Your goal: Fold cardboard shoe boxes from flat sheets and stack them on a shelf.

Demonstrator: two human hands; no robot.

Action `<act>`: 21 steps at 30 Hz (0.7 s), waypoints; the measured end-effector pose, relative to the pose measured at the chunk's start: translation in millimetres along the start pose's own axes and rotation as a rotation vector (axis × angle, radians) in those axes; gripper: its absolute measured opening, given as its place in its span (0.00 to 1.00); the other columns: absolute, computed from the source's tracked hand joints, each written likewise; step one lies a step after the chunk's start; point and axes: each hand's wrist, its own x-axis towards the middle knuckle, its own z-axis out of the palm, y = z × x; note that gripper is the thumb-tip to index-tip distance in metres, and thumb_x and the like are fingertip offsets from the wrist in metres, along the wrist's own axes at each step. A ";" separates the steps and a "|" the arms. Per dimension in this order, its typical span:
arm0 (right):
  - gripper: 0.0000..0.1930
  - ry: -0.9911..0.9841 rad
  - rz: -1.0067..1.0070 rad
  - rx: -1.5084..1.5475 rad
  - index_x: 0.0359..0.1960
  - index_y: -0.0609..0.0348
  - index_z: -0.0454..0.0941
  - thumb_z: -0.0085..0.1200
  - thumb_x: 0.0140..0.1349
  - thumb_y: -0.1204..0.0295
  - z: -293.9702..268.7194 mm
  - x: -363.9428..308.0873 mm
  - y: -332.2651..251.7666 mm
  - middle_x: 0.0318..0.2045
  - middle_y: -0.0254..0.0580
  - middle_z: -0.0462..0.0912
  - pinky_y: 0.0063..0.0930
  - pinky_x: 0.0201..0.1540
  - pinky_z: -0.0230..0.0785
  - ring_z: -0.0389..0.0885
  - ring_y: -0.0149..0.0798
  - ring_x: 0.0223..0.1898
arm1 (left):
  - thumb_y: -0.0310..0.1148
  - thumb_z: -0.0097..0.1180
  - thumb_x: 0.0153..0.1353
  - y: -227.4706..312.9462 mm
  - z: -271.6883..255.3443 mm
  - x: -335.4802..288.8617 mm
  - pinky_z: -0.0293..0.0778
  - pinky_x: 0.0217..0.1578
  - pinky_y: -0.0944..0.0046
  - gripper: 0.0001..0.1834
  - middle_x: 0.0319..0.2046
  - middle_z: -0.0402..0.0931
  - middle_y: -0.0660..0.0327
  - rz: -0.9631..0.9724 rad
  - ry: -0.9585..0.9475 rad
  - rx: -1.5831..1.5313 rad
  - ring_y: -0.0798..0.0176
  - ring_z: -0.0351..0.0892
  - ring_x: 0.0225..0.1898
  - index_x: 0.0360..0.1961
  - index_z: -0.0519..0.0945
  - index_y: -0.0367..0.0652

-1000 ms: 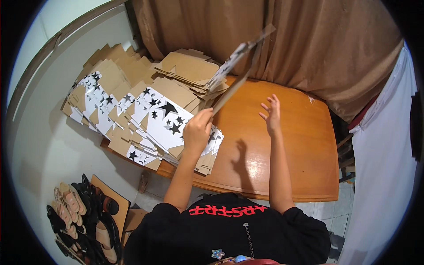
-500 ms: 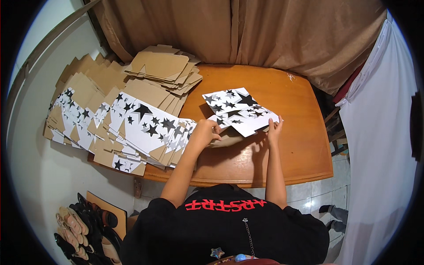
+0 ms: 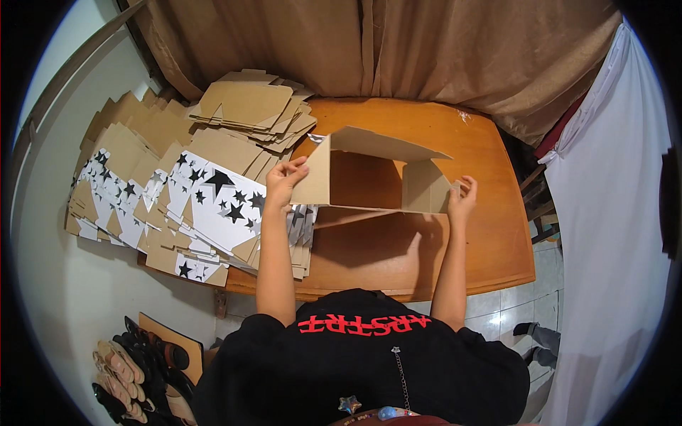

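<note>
Above the wooden table, a brown cardboard box (image 3: pixel 387 144) is held with its walls spread, and the tabletop shows through its open middle. Its plain inner sides face me; a bit of patterned surface shows at the upper left corner. My left hand (image 3: pixel 285 179) pinches the left panel between thumb and fingers. At the opposite end, my right hand (image 3: pixel 463 195) grips the lower right edge of the box. Just left of my left hand lies a pile of flat white cardboard pieces with black and grey stars (image 3: pixel 220 202).
Behind that pile, plain brown flat cardboard (image 3: pixel 245 106) is stacked on the wooden table (image 3: pixel 490 234). A brown curtain (image 3: pixel 440 57) hangs at the far edge and a white cloth (image 3: pixel 604 234) at the right. Shoes (image 3: pixel 121 369) stand at the lower left.
The star-printed cardboard, folded flatter before, has been turned and spread into an open box shape. My left hand has moved left and up; my right hand has shifted slightly right.
</note>
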 end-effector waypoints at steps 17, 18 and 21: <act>0.17 -0.221 0.129 -0.740 0.42 0.57 0.78 0.48 0.49 0.81 -6.7 21.6 -6.1 0.43 0.48 0.77 0.42 0.51 0.65 0.74 0.47 0.47 | 0.24 0.63 0.44 -55.5 -7.9 9.1 0.69 0.44 0.57 0.07 0.38 0.78 0.57 0.273 0.029 1.206 0.61 0.75 0.42 0.26 0.81 0.33; 0.17 -0.223 0.129 -0.735 0.42 0.57 0.78 0.48 0.49 0.81 -3.2 17.9 -1.7 0.43 0.48 0.77 0.42 0.51 0.65 0.74 0.47 0.47 | 0.32 0.64 0.43 -60.9 -5.7 5.5 0.63 0.48 0.51 0.12 0.42 0.77 0.57 0.272 0.053 1.321 0.58 0.71 0.48 0.28 0.82 0.34; 0.20 -0.178 -0.137 -0.713 0.46 0.55 0.75 0.49 0.48 0.81 6.6 13.3 20.3 0.47 0.46 0.72 0.45 0.53 0.62 0.70 0.49 0.51 | 0.49 0.63 0.41 -55.7 25.9 -4.2 0.50 0.55 0.44 0.29 0.51 0.70 0.55 0.106 -0.028 1.473 0.50 0.58 0.58 0.38 0.79 0.35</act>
